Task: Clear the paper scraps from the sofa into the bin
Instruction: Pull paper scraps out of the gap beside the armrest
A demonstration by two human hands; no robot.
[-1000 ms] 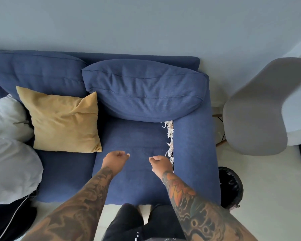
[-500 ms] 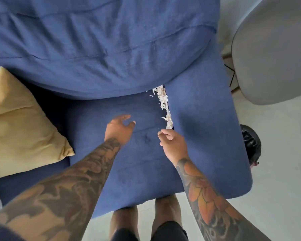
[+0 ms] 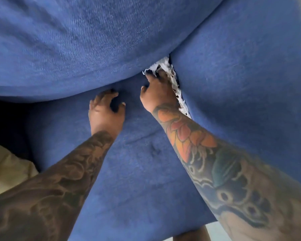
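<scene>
Between the seat cushion (image 3: 129, 171) and the armrest (image 3: 241, 84), paper scraps (image 3: 179, 94) fill the gap; the right hand (image 3: 157, 94) curls its fingers onto them. The left hand (image 3: 105, 112) rests nearby, fingers spread and bent.

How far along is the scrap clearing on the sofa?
Nothing looks cleared yet. The right hand is digging its fingers into the paper scraps lining the crack beside the armrest; the left hand rests on the seat. All scraps remain; the bin is out of view.

Blue back cushion (image 3: 80, 42) fills 10 to 1 o'clock. Yellow throw pillow (image 3: 5, 173) at 8 o'clock, corner only. Pale floor (image 3: 213, 231) strip at 5 o'clock. Soft, even light.
</scene>
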